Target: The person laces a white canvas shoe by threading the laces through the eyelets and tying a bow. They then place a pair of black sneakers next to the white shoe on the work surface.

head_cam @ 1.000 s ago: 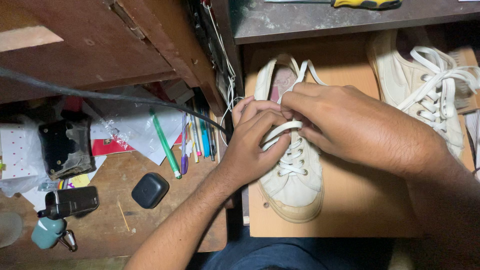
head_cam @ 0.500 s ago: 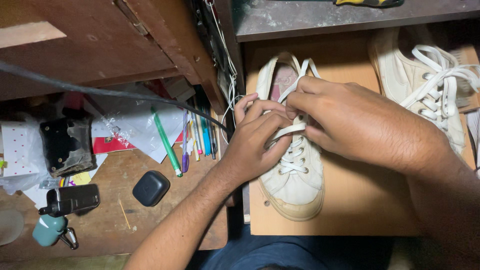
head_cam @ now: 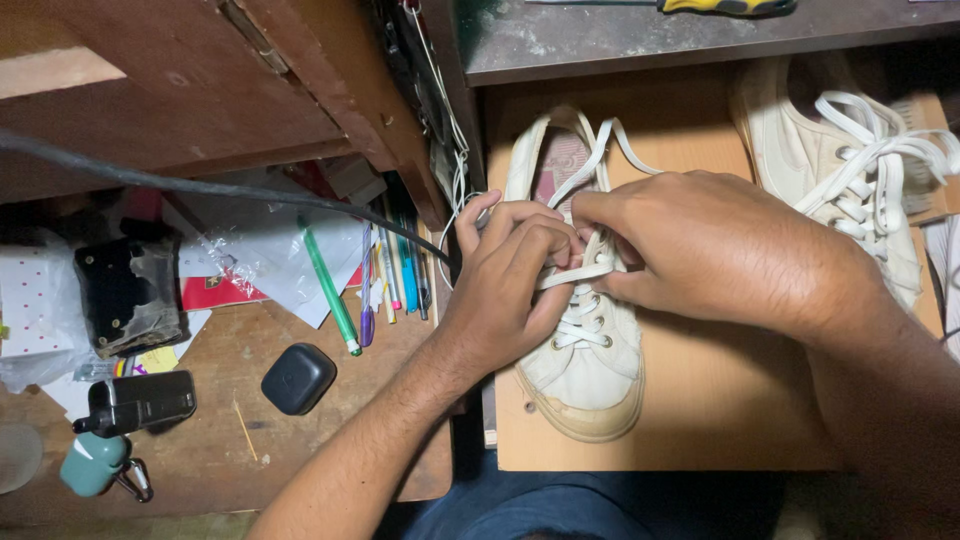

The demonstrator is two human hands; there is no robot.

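Both hands, left (head_cam: 505, 290) and right (head_cam: 700, 250), are pinching the lace (head_cam: 575, 275), probably; sneaker (head_cam: 580, 350) is pointing toe toward me.

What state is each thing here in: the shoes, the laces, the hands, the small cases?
Cream sneaker: partly laced, upper eyelets open.
White lace: pinched by both hands.
Left hand: gripping lace.
Right hand: gripping lace.
Second sneaker: laced, untouched.
Black case: closed.
Teal earbud case: closed.

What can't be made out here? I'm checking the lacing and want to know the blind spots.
Head view:
- Middle eyelets of the cream canvas shoe: covered by the left hand and right hand.
- Second cream shoe: partly cut off by the dark shelf.
- Yellow-handled tool: cut by the top edge.
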